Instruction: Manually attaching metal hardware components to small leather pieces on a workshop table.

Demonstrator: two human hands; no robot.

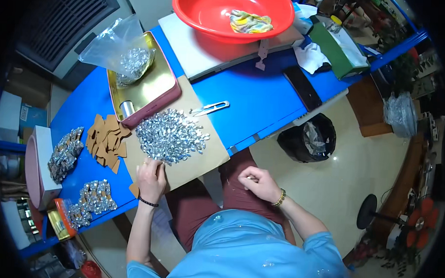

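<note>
From my end, I'd judge the job part-way: beaded bundles [65, 155] and a second cluster [98, 197] at the left look done, while a broad heap of loose silvery beads [171, 137] and a pile of bare brown cards [107, 140] look left to use. I can't count either.

The beads lie on a tan sheet [201, 172] on the bench. The left grip [152, 180] is at their near edge, fingertips down; I can't tell whether it's spread or pinching a bead. The right grip [262, 183] is above the thigh, fingers curled together; a small pale bit shows there, too small for me to name.

The bench [243, 120] is bright blue. Snips [211, 108] lie beside the heap, and behind it a tin [160, 95] holds a spool [127, 108] and a clear bag [108, 42]. Farther back I have a red basin [202, 20] and a phone [302, 88]. A black-lined bin [291, 146] stands on the pale floor [353, 178], a fan [419, 222] far right.
</note>
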